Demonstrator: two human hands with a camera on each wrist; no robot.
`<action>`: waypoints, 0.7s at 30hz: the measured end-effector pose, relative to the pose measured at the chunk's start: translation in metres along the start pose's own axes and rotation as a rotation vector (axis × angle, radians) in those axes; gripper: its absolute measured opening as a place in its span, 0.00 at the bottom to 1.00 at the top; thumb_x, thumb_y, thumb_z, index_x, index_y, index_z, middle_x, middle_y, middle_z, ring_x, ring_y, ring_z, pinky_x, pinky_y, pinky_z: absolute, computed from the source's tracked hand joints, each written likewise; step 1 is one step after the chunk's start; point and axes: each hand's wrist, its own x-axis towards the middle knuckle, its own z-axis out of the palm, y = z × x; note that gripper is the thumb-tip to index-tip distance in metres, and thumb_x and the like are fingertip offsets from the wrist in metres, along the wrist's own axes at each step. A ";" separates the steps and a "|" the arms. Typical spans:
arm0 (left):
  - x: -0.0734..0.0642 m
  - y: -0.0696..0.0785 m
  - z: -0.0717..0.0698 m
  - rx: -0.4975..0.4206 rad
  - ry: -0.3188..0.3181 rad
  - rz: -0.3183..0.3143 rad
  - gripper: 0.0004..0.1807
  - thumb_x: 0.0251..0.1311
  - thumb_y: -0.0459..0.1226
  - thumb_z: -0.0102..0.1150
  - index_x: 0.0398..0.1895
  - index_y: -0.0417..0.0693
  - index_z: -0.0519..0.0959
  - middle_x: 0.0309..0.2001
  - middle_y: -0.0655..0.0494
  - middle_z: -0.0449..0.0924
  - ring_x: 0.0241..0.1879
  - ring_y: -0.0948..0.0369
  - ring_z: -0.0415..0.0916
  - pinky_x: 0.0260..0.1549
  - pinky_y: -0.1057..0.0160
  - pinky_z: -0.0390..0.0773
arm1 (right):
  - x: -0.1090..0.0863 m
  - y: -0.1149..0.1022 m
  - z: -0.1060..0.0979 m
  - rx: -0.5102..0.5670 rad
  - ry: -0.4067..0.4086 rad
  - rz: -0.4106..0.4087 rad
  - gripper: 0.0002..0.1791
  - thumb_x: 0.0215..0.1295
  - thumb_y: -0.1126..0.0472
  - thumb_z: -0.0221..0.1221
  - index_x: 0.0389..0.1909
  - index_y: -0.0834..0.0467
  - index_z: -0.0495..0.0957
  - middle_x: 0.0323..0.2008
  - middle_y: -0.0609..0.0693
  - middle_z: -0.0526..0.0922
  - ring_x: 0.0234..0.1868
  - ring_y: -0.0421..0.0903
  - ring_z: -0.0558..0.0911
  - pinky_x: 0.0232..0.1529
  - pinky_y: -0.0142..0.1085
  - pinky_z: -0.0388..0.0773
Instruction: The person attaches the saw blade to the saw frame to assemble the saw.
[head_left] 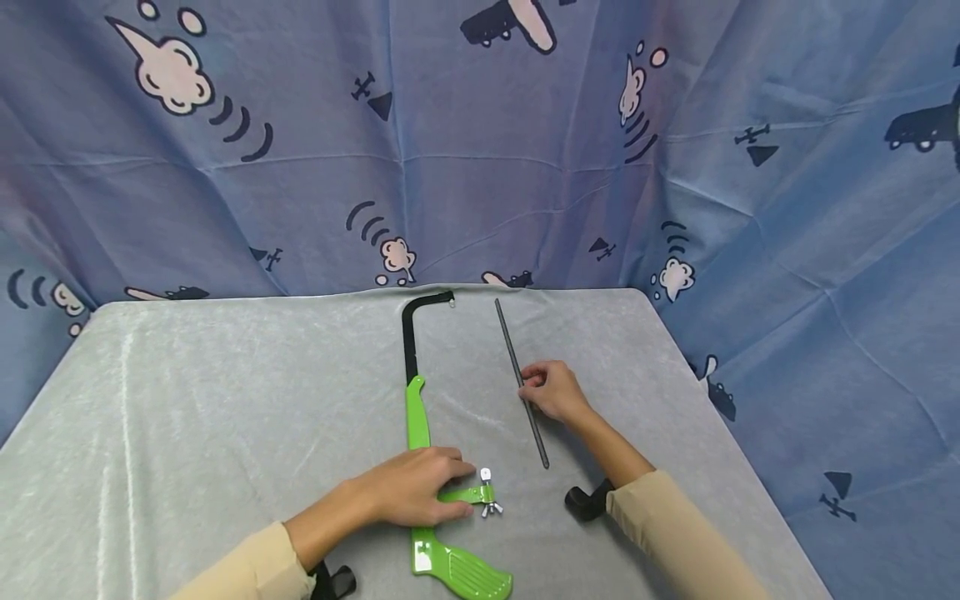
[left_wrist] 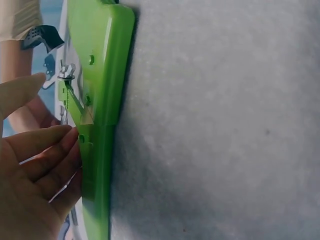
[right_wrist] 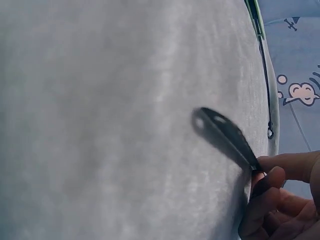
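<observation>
A green hacksaw frame [head_left: 416, 417] with a black front bow [head_left: 408, 333] lies lengthwise on the table, its grooved handle [head_left: 472, 575] nearest me. Over the middle of the frame rests my left hand [head_left: 412, 490], fingertips on the green metal in the left wrist view and thumb beside the short arm with the wing nut [head_left: 491, 507]. My right hand [head_left: 555, 390] pinches a thin dark hacksaw blade [head_left: 507, 337] around its middle, to the right of the frame. In the right wrist view the near end of the blade [right_wrist: 232, 134], with a hole in it, stands over its shadow on the cloth.
Grey plush cloth [head_left: 225, 400] covers the table. A blue patterned curtain [head_left: 480, 192] hangs right behind the far edge and along the right side. Black wrist mounts [head_left: 588, 502] sit at both sleeves.
</observation>
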 end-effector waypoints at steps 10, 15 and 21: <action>0.008 0.000 -0.005 -0.121 -0.065 0.025 0.12 0.56 0.42 0.69 0.40 0.46 0.83 0.27 0.65 0.72 0.28 0.71 0.67 0.30 0.73 0.69 | 0.000 -0.003 0.000 0.186 -0.082 0.131 0.14 0.65 0.70 0.59 0.50 0.70 0.79 0.27 0.50 0.79 0.20 0.40 0.73 0.21 0.32 0.70; 0.012 -0.001 -0.008 -0.189 -0.127 0.012 0.17 0.52 0.38 0.72 0.45 0.42 0.84 0.26 0.65 0.73 0.28 0.70 0.69 0.30 0.74 0.70 | -0.001 -0.004 -0.002 0.295 -0.147 0.182 0.16 0.67 0.68 0.58 0.54 0.69 0.76 0.23 0.48 0.75 0.20 0.39 0.71 0.20 0.31 0.68; 0.017 -0.005 -0.011 -0.288 -0.204 -0.041 0.27 0.49 0.35 0.75 0.54 0.35 0.81 0.27 0.65 0.75 0.29 0.70 0.71 0.32 0.73 0.73 | 0.001 0.000 -0.001 0.407 -0.218 0.180 0.20 0.68 0.68 0.57 0.58 0.72 0.72 0.23 0.47 0.73 0.20 0.37 0.70 0.20 0.29 0.68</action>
